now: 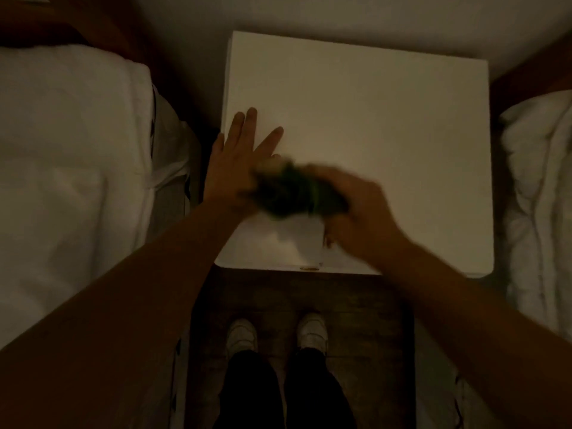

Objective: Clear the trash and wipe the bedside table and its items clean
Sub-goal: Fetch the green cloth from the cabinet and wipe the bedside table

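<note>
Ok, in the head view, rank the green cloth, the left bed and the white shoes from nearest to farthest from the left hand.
1. Green cloth, touching the left hand, just right of it.
2. Left bed, beside the table's left edge.
3. White shoes, on the floor below.

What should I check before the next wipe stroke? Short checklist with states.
1. Cloth held by right hand: ok, fingers curled round it, though blurred.
2. Cloth touching the table: cannot tell, motion blur hides the contact.
3. Left hand out of the stroke path: not ok, it lies flat on the table's left edge, right beside the cloth.
4. Tabletop free of items and trash: ok, none visible on the bare part.
5. Surface already clean: cannot tell, light too dim.
6. Bedding clear of the table edge: ok on both sides.
</note>
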Tool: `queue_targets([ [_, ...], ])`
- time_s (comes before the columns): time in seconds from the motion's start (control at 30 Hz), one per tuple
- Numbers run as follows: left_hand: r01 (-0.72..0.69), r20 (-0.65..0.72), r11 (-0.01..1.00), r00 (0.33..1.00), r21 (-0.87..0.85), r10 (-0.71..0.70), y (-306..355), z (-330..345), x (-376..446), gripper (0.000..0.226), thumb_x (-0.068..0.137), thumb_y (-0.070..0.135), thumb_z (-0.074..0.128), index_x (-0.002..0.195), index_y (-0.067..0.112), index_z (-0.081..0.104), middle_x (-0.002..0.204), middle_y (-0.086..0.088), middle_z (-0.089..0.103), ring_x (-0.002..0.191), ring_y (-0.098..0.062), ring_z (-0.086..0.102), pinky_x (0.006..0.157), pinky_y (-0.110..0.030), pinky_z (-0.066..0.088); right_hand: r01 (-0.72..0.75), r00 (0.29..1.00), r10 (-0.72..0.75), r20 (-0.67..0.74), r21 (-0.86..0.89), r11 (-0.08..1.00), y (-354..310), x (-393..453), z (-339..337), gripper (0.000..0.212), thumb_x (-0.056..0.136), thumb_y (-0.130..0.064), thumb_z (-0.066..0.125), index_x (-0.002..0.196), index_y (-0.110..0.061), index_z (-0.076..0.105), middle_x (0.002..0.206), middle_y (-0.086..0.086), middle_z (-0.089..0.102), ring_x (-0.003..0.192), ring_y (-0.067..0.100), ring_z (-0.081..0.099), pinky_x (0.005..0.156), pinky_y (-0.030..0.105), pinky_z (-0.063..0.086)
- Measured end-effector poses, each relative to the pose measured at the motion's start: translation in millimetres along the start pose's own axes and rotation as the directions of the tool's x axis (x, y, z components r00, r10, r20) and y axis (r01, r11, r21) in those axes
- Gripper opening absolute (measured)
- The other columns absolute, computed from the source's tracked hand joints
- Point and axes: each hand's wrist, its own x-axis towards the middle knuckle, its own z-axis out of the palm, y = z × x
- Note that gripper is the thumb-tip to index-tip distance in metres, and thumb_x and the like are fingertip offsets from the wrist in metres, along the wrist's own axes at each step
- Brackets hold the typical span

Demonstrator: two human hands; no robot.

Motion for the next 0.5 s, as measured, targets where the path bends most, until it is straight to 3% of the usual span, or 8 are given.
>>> queue_targets([
  [0.07, 0.011, -0.052, 0.999, 0.999, -0.047, -0.013, 3, 0, -2, 0.055, 0.097, 0.050, 0.025, 0.149, 0.037, 0.018, 0.162, -0.006, 0.005, 0.148, -0.027, 0.000, 0.116, -0.050, 0.007, -0.063, 0.986, 0.056, -0.156, -0.038, 0.997, 14, 37, -15, 0.042, 0.086, 0.000, 0.062, 0.127, -0.005, 0.056, 0.118, -0.001, 0.058, 0.109, 0.002, 0.051, 0.099, 0.007, 0.036],
  [0.13, 0.016, -0.094, 0.999, 0.995, -0.052, -0.021, 5, 0, -6, 0.053, 0.098, 0.048, 0.020, 0.149, 0.034, 0.022, 0.162, -0.008, 0.008, 0.148, -0.028, 0.003, 0.116, -0.050, 0.010, -0.091, 0.983, 0.072, -0.171, -0.110, 0.990, 34, 70, -23, 0.042, 0.091, -0.002, 0.059, 0.132, -0.003, 0.052, 0.123, 0.006, 0.060, 0.114, 0.013, 0.055, 0.100, 0.012, 0.037],
  [0.23, 0.013, -0.102, 1.000, 0.995, -0.018, -0.015, 5, 2, -6, 0.053, 0.099, 0.048, 0.019, 0.150, 0.032, 0.024, 0.161, -0.010, 0.009, 0.148, -0.029, 0.006, 0.115, -0.051, 0.012, -0.076, 0.997, 0.071, -0.026, -0.320, 0.945, 67, 101, -28, 0.049, 0.093, -0.012, 0.057, 0.141, -0.007, 0.044, 0.129, 0.017, 0.057, 0.117, 0.031, 0.054, 0.101, 0.029, 0.042],
  [0.3, 0.017, -0.104, 1.000, 0.994, -0.002, -0.017, 4, 3, -4, 0.053, 0.099, 0.049, 0.019, 0.149, 0.032, 0.025, 0.161, -0.011, 0.011, 0.147, -0.029, 0.007, 0.114, -0.052, 0.015, 0.012, 0.985, 0.086, 0.146, -0.567, 0.824, 82, 106, -23, 0.063, 0.090, -0.040, 0.058, 0.146, -0.022, 0.037, 0.141, 0.015, 0.047, 0.127, 0.039, 0.042, 0.104, 0.051, 0.037],
  [0.33, 0.017, -0.106, 1.000, 0.994, 0.004, -0.016, 5, 3, -4, 0.053, 0.099, 0.049, 0.019, 0.149, 0.032, 0.026, 0.161, -0.011, 0.012, 0.147, -0.030, 0.009, 0.114, -0.053, 0.016, 0.044, 0.969, 0.130, 0.212, -0.660, 0.750, 87, 103, -19, 0.072, 0.086, -0.058, 0.054, 0.148, -0.031, 0.031, 0.150, 0.011, 0.036, 0.136, 0.040, 0.031, 0.108, 0.059, 0.028],
  [0.4, 0.010, -0.114, 1.000, 0.993, 0.021, -0.008, 5, 3, -3, 0.053, 0.099, 0.048, 0.021, 0.148, 0.031, 0.027, 0.160, -0.013, 0.015, 0.146, -0.031, 0.011, 0.112, -0.054, 0.018, 0.082, 0.952, 0.160, 0.263, -0.716, 0.693, 91, 93, -9, 0.081, 0.080, -0.077, 0.042, 0.149, -0.040, 0.022, 0.159, 0.006, 0.019, 0.144, 0.039, 0.013, 0.107, 0.066, 0.010],
  [0.5, 0.017, -0.109, 1.000, 0.994, 0.026, -0.014, 4, 3, -3, 0.052, 0.099, 0.047, 0.021, 0.148, 0.032, 0.026, 0.160, -0.013, 0.014, 0.146, -0.031, 0.011, 0.113, -0.053, 0.016, 0.105, 0.957, 0.119, 0.265, -0.697, 0.709, 89, 86, -4, 0.074, 0.085, -0.073, 0.037, 0.148, -0.038, 0.026, 0.158, 0.006, 0.022, 0.142, 0.039, 0.019, 0.108, 0.067, 0.012],
])
